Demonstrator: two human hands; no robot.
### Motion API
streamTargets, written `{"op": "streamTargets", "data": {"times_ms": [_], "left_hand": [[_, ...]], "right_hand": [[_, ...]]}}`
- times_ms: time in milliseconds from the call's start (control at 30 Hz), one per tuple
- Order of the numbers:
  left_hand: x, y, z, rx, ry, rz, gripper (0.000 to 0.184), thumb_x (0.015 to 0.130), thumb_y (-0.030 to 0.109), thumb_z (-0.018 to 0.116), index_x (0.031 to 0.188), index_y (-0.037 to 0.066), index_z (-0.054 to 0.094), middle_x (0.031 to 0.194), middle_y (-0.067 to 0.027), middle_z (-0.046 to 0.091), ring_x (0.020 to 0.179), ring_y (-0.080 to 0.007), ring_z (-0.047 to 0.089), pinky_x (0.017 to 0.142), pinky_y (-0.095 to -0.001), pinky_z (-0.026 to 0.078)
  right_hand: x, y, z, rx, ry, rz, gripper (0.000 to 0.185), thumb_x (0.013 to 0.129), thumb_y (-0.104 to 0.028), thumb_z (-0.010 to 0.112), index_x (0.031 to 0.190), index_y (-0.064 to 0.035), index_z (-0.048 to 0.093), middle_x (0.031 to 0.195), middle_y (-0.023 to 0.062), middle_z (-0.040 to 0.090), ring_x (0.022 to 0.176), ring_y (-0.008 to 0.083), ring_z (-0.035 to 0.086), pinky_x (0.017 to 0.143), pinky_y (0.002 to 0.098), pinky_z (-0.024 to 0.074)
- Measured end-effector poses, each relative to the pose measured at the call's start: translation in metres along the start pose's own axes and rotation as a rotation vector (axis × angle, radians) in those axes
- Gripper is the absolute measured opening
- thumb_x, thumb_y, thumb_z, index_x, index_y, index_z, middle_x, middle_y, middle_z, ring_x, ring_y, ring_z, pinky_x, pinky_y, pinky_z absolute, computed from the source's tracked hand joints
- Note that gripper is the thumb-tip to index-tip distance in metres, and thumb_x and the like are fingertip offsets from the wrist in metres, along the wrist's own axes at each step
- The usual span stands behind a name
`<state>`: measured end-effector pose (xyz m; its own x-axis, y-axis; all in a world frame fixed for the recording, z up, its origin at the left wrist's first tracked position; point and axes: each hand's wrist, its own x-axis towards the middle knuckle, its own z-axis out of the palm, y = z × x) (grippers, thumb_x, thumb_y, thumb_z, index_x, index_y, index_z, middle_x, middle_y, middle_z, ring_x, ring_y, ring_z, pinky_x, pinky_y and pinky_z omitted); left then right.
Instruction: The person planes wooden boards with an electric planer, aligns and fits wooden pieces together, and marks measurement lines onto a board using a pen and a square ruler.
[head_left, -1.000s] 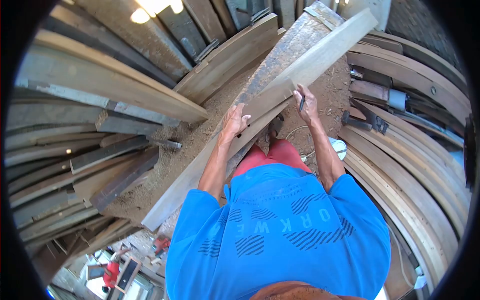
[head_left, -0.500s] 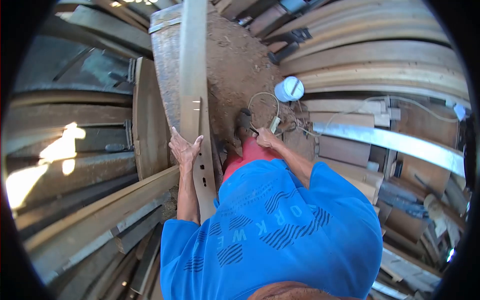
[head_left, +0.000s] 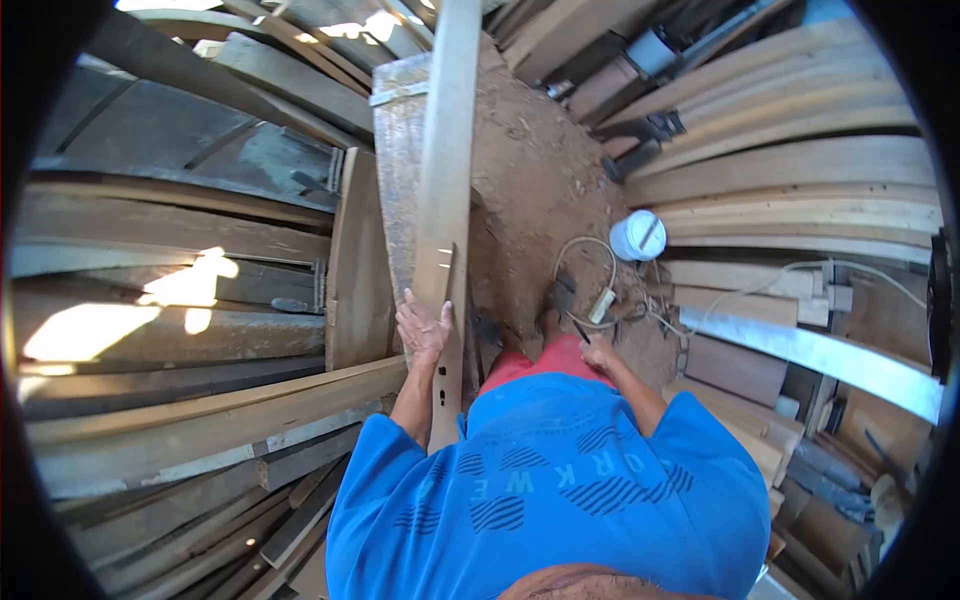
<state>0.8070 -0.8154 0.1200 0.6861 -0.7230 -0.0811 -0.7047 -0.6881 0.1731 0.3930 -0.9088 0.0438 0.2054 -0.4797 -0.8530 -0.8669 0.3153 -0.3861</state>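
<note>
White bucket [head_left: 630, 240] on dirt floor [head_left: 535, 150], beside curved-looking stacked boards [head_left: 790, 215]; a flat strip [head_left: 650, 232] shows at its mouth. Looped cable [head_left: 559, 252] and pale socket block [head_left: 602, 306] lie near it. Bright light patches [head_left: 95, 332] on the timber stack [head_left: 240, 333] at image left.

Bench [head_left: 400, 150] ahead, timber [head_left: 790, 165] stacked left and right.
Long board [head_left: 448, 150] lies lengthwise on bench, ahead and left of person [head_left: 560, 450]. Bucket [head_left: 630, 238] on floor [head_left: 535, 160], ahead-right, beside the right-hand timber; power strip [head_left: 602, 306] and cable [head_left: 573, 240] on floor near it.
</note>
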Motion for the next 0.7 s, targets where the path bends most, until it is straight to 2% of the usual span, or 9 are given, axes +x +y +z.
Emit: {"op": "streamTargets", "data": {"times_ms": [67,167,233,267,367,400,500,567,700], "left_hand": [[0.002,-0.003,0.002,-0.030,-0.010,-0.021,0.104,0.083,0.061,0.071,0.153,-0.004,0.028,0.126,-0.0265,0.052,0.113,-0.0431,0.051,0.092,-0.0543,0.045],[0.000,-0.007,0.014,-0.054,-0.017,-0.042,0.105,0.082,0.062,0.071,0.153,-0.001,0.027,0.126,-0.0259,0.052,0.114,-0.0434,0.051,0.095,-0.0557,0.043],[-0.001,-0.007,0.011,-0.051,0.020,-0.043,0.106,0.081,0.062,0.072,0.154,-0.001,0.026,0.126,-0.0260,0.052,0.114,-0.0435,0.051,0.096,-0.0555,0.043],[0.002,-0.007,0.006,-0.143,-0.128,-0.107,0.115,0.077,0.063,0.075,0.158,0.004,0.020,0.131,-0.0273,0.050,0.117,-0.0442,0.050,0.098,-0.0561,0.042],[-0.008,-0.005,-0.018,-0.199,-0.177,-0.098,0.128,0.070,0.061,0.083,0.163,0.014,0.009,0.139,-0.0286,0.044,0.120,-0.0453,0.048,0.098,-0.0590,0.040],[-0.015,-0.004,-0.026,-0.199,-0.225,-0.091,0.132,0.068,0.061,0.084,0.164,0.018,0.005,0.140,-0.0292,0.043,0.122,-0.0472,0.046,0.099,-0.0612,0.039],[-0.031,-0.003,-0.025,-0.195,-0.321,-0.077,0.140,0.062,0.057,0.089,0.164,0.028,-0.002,0.144,-0.0310,0.037,0.126,-0.0514,0.042,0.099,-0.0664,0.037],[-0.035,-0.004,-0.008,-0.177,-0.327,-0.096,0.142,0.061,0.051,0.092,0.164,0.031,-0.003,0.146,-0.0322,0.033,0.127,-0.0527,0.041,0.099,-0.0677,0.036],[-0.027,-0.002,-0.029,-0.260,-0.412,-0.147,0.138,0.060,0.037,0.092,0.164,0.033,0.002,0.149,-0.0329,0.031,0.127,-0.0495,0.040,0.098,-0.0627,0.036]], "right_hand": [[0.007,-0.005,-0.014,0.149,0.018,-0.101,0.030,0.087,-0.022,0.055,0.076,0.0033,0.068,0.065,0.0173,0.067,0.058,0.0277,0.064,0.054,0.0463,0.0469],[0.006,-0.031,-0.033,-0.081,0.188,-0.157,0.028,0.085,-0.021,0.056,0.075,0.0028,0.068,0.064,0.0153,0.067,0.058,0.0248,0.065,0.054,0.0439,0.0476],[0.017,-0.039,-0.049,-0.244,0.163,-0.193,0.030,0.087,-0.023,0.057,0.075,0.0023,0.069,0.065,0.0146,0.067,0.059,0.0237,0.066,0.055,0.0427,0.0480],[0.025,-0.043,-0.052,-0.332,0.144,-0.212,0.031,0.087,-0.024,0.058,0.075,0.0021,0.069,0.065,0.0142,0.067,0.060,0.0232,0.067,0.055,0.0422,0.0482],[0.007,-0.116,-0.058,-0.135,0.128,-0.049,0.036,0.090,-0.031,0.060,0.075,0.0010,0.069,0.064,0.0121,0.067,0.058,0.0221,0.065,0.053,0.0415,0.0464],[0.056,-0.090,-0.048,-0.111,0.164,-0.175,0.042,0.091,-0.038,0.064,0.074,0.0004,0.070,0.064,0.0098,0.066,0.053,0.0188,0.059,0.050,0.0396,0.0423],[0.049,-0.183,-0.036,-0.084,0.147,-0.256,0.047,0.091,-0.044,0.068,0.073,-0.0006,0.069,0.063,0.0060,0.063,0.050,0.0158,0.050,0.048,0.0373,0.0380],[0.051,-0.239,-0.020,0.134,0.133,-0.262,0.051,0.092,-0.051,0.068,0.080,-0.0019,0.071,0.064,0.0043,0.063,0.049,0.0143,0.046,0.047,0.0355,0.0366],[0.096,-0.317,-0.001,0.180,0.166,-0.346,0.057,0.092,-0.057,0.068,0.091,0.0001,0.072,0.069,0.0065,0.066,0.050,0.0118,0.044,0.046,0.0331,0.0350]]}}
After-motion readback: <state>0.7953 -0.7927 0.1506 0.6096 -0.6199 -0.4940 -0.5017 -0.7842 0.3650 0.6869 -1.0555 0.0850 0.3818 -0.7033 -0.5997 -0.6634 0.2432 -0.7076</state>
